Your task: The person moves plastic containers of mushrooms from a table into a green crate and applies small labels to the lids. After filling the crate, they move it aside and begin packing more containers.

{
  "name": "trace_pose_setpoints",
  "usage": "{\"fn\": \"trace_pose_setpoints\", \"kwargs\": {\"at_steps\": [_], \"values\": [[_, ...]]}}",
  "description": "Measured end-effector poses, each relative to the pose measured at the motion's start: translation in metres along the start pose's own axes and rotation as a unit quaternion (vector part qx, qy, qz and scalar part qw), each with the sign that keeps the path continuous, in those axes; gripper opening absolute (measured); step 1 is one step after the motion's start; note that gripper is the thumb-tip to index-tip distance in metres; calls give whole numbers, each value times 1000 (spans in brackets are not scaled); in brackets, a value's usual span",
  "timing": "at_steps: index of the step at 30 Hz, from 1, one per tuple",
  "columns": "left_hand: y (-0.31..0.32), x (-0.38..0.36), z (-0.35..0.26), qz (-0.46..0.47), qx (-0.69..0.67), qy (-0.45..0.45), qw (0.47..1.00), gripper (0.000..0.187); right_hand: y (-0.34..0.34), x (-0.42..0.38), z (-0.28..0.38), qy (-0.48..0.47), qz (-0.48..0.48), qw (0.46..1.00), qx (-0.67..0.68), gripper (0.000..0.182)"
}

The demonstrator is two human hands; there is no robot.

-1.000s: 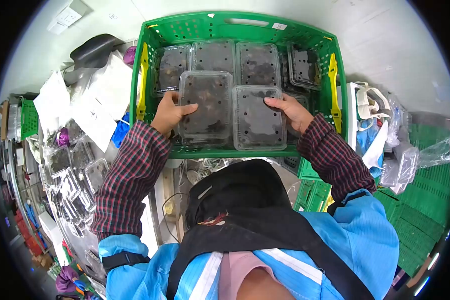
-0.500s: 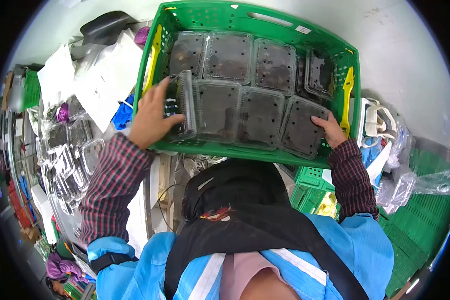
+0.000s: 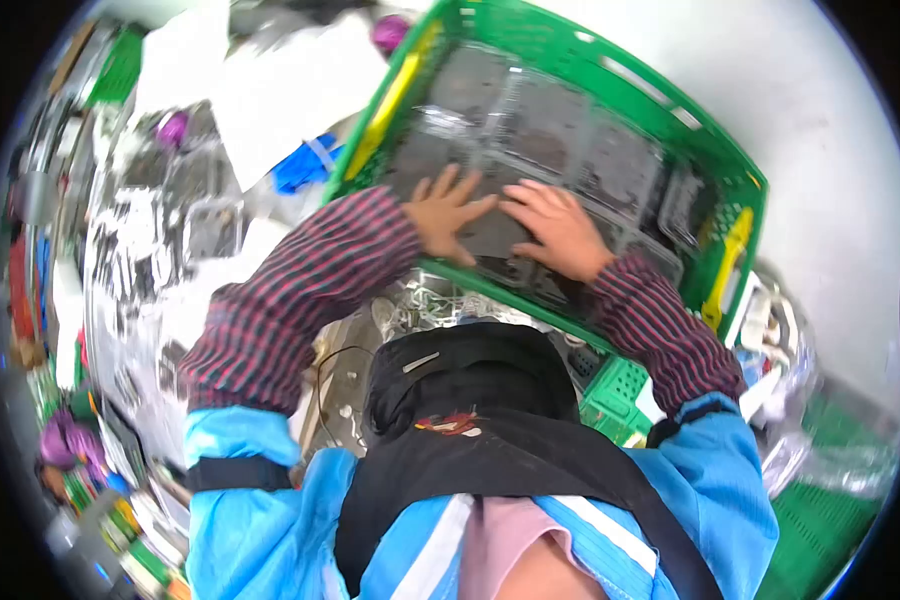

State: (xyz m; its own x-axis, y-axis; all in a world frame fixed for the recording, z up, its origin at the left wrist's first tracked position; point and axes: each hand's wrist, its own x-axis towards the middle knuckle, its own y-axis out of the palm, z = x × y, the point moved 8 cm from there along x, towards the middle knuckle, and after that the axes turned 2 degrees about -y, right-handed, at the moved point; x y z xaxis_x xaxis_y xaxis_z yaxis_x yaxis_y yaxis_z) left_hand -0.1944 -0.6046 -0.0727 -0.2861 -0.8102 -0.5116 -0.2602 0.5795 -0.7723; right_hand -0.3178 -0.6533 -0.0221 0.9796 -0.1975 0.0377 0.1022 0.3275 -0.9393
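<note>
Clear plastic clamshell boxes (image 3: pixel 540 125) with dotted lids and dark contents sit in rows inside a green plastic crate (image 3: pixel 750 180). My left hand (image 3: pixel 448 213) is over the near row, its fingers spread and palm down on the box lids. Close beside it, my right hand (image 3: pixel 558 228) lies flat with its fingers stretched toward the left one. Both hands look to be resting on the boxes without gripping any. Motion blur hides what is in the boxes.
Yellow crate handles (image 3: pixel 732 262) are at both ends. To the left are white paper sheets (image 3: pixel 280 85), a blue wrapped item (image 3: pixel 305 165) and several clear plastic trays (image 3: pixel 213 230). Plastic bags (image 3: pixel 785 455) and green crates (image 3: pixel 835 520) stand at the lower right.
Both hands have moved inward from the outer boxes to the middle of the near row. My left hand has let go of the tilted clamshell box. The crate appears turned clockwise in view.
</note>
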Motion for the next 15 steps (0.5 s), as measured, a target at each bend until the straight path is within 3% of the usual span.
{"fn": "trace_pose_setpoints", "kwargs": {"at_steps": [2, 3, 4, 5, 7, 9, 11, 12, 15], "values": [[-14, -1, -8, -52, 7, 7, 999, 96, -9, -1, -5, 34, -13, 999, 26, 58], [-32, -3, -16, -102, -29, 39, 994, 73, -12, -2, -7, 31, -15, 998, 50, 56], [-52, -15, -22, -206, -178, 87, 958, 61, -14, -1, -9, 39, -19, 998, 48, 52], [-64, -43, -23, -310, -312, 139, 887, 50, -15, -3, -10, 54, -22, 997, 47, 48], [-89, -122, -30, -487, -306, 154, 803, 36, -25, -3, -16, 126, -45, 982, 133, 38], [-69, -186, -1, -522, -328, 70, 784, 29, -36, 2, -9, 192, -91, 952, 221, 32], [-22, -230, 55, -573, -347, -69, 739, 27, -48, 16, 8, 194, -108, 946, 235, 30], [0, -261, 85, -589, -401, -149, 686, 28, -55, 22, 19, 206, -130, 938, 248, 29], [97, -342, 189, -622, -200, -332, 681, 39, -61, 69, 102, 132, -136, 952, 240, 27]]}}
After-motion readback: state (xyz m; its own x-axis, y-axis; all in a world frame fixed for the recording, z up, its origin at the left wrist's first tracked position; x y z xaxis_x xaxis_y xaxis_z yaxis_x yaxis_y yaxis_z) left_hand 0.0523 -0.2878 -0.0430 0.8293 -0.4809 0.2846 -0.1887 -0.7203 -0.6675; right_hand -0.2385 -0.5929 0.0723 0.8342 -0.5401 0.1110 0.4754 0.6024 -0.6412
